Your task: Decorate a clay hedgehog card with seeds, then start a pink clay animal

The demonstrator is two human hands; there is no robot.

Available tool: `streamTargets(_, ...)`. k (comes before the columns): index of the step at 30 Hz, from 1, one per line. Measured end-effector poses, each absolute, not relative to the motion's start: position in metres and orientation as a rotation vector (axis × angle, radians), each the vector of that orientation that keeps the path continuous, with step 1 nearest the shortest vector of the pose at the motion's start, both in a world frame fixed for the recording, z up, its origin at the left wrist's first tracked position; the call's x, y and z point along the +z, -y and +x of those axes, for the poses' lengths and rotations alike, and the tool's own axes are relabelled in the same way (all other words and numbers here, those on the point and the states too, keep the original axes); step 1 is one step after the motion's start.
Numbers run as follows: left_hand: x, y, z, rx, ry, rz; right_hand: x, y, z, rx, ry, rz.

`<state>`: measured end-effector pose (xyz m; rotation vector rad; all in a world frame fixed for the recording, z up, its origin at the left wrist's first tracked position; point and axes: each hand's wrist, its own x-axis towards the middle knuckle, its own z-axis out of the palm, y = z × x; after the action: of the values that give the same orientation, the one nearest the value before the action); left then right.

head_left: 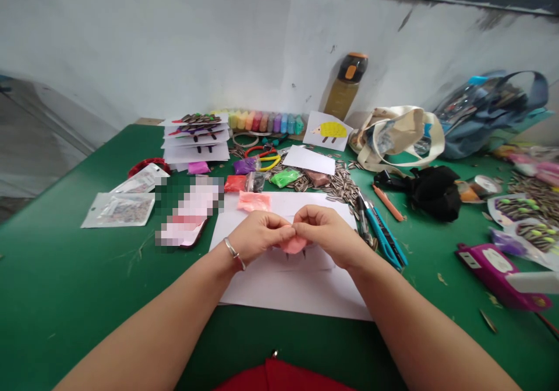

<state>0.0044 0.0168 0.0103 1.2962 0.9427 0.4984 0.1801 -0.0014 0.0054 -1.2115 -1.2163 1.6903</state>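
Both my hands meet over the white paper (288, 291) on the green table. My left hand (257, 236), with a silver bangle at the wrist, pinches one edge of a flattened piece of pink modelling clay (293, 245). On the other side, my right hand (327, 233) grips the same clay between thumb and fingers. Beneath the clay, small dark marks show on a smaller white sheet; the rest of it is hidden by my hands. Just beyond my left hand lies a pink clay packet (254, 201).
Sunflower seeds (343, 182) lie scattered behind the paper, near green (285, 176) and red clay packets (234, 183). Blue scissors (384, 239) are at the right, a phone (192, 213) at the left. A hedgehog picture (331, 130) leans by a bottle (347, 88).
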Motion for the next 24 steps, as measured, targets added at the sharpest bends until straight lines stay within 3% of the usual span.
streamTargets(13,0.0117,-0.0184,0.0065,0.673,-0.968,0.994,0.0122,-0.0010,0.1878,1.701,1.233,-1.257)
streamTargets(24,0.0064,-0.0193,0.0072,0.830,-1.060,1.119,0.0072,0.0013,0.1817,1.741,1.237,-1.252)
